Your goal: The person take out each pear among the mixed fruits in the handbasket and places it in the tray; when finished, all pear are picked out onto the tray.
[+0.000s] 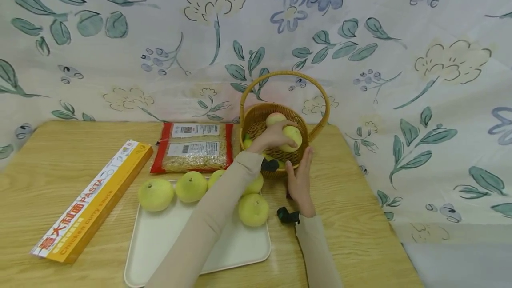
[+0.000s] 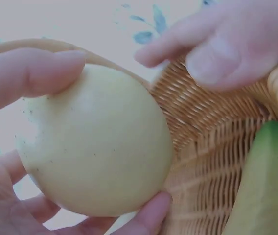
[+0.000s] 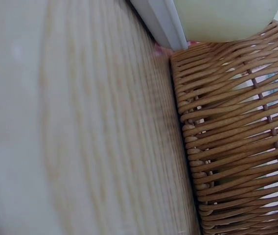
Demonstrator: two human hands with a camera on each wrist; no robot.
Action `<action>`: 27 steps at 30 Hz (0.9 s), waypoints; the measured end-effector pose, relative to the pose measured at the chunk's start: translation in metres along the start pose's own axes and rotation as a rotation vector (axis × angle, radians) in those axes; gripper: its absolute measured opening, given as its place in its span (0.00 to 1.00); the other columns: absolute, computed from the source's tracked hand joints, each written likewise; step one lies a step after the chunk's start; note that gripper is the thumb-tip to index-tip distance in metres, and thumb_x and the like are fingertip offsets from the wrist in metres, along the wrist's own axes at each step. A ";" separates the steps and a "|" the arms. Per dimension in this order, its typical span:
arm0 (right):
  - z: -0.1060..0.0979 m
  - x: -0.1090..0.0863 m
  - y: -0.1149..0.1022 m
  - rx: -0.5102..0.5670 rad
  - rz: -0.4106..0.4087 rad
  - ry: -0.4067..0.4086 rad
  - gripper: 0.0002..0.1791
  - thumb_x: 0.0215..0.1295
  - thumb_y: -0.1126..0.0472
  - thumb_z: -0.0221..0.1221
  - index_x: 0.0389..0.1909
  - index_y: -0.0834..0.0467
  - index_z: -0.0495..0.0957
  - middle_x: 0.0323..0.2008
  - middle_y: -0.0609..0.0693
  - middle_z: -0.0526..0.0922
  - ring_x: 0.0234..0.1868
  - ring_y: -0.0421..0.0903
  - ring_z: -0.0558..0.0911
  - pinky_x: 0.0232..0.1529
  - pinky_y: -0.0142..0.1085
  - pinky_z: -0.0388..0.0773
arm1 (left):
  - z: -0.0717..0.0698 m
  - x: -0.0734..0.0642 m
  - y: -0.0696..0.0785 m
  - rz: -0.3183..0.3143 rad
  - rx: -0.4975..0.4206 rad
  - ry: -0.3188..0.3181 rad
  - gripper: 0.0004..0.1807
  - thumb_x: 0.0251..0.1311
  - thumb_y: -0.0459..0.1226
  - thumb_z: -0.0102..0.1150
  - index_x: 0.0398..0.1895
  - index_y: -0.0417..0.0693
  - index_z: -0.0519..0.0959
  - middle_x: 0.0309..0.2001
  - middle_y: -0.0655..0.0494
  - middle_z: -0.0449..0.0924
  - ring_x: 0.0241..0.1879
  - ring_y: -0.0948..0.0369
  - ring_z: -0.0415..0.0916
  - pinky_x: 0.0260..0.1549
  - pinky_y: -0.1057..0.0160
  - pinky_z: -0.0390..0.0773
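My left hand (image 1: 275,137) is over the mouth of the wicker basket (image 1: 260,117), gripping a round pale yellow-green melon (image 1: 293,138). In the left wrist view, thumb and fingers curl round this melon (image 2: 100,142), which has small dark specks. Fairly straight fingers of my right hand (image 1: 300,183) rest against the basket's near right side; that hand is out of sight in the right wrist view. Inside the basket lie a pinkish round fruit (image 1: 276,118) and a long green vegetable (image 2: 266,181), partly cut off by the frame.
A white tray (image 1: 160,243) holds several more melons (image 1: 254,210), some behind my left sleeve. Left of it lies a long pasta box (image 1: 94,203). A red-edged bag of grain-like food (image 1: 196,146) lies behind the tray. The basket's tall handle (image 1: 294,73) arches above its opening.
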State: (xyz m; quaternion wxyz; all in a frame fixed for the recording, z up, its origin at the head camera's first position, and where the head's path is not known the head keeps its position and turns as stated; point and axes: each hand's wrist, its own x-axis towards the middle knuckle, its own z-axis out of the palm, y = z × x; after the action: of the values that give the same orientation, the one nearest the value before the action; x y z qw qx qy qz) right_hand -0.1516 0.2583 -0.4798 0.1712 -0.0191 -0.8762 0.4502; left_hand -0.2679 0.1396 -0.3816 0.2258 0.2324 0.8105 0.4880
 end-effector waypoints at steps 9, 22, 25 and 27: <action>0.000 0.001 -0.002 -0.037 0.018 -0.002 0.43 0.75 0.58 0.47 0.76 0.64 0.29 0.77 0.60 0.27 0.77 0.59 0.30 0.74 0.62 0.37 | -0.018 -0.043 -0.003 0.067 0.016 0.153 0.38 0.52 0.38 0.71 0.69 0.56 0.67 0.67 0.50 0.66 0.56 0.50 0.73 0.51 0.52 0.78; -0.004 -0.001 -0.009 -0.076 -0.024 0.012 0.45 0.75 0.44 0.42 0.76 0.63 0.29 0.77 0.62 0.27 0.77 0.59 0.31 0.75 0.59 0.36 | -0.038 -0.146 -0.022 0.119 -0.069 0.221 0.38 0.53 0.35 0.69 0.69 0.55 0.67 0.69 0.49 0.63 0.56 0.48 0.72 0.50 0.50 0.77; -0.002 -0.002 -0.011 -0.089 -0.045 0.024 0.46 0.75 0.41 0.42 0.76 0.63 0.29 0.76 0.64 0.28 0.77 0.62 0.32 0.74 0.61 0.36 | -0.036 -0.167 -0.026 0.135 -0.061 0.210 0.38 0.52 0.35 0.70 0.68 0.52 0.68 0.68 0.47 0.63 0.60 0.48 0.69 0.54 0.48 0.75; -0.001 -0.002 -0.012 -0.107 -0.059 0.029 0.47 0.74 0.39 0.41 0.76 0.63 0.29 0.76 0.64 0.29 0.77 0.63 0.32 0.74 0.61 0.35 | -0.033 -0.179 -0.029 0.147 -0.040 0.200 0.38 0.51 0.36 0.71 0.68 0.51 0.68 0.67 0.46 0.64 0.61 0.48 0.67 0.55 0.47 0.73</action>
State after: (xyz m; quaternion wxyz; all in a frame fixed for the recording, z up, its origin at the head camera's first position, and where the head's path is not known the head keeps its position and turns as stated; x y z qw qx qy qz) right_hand -0.1477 0.2520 -0.4704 0.1958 -0.0091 -0.8966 0.3971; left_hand -0.1510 -0.0018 -0.3688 0.1122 0.2367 0.7997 0.5402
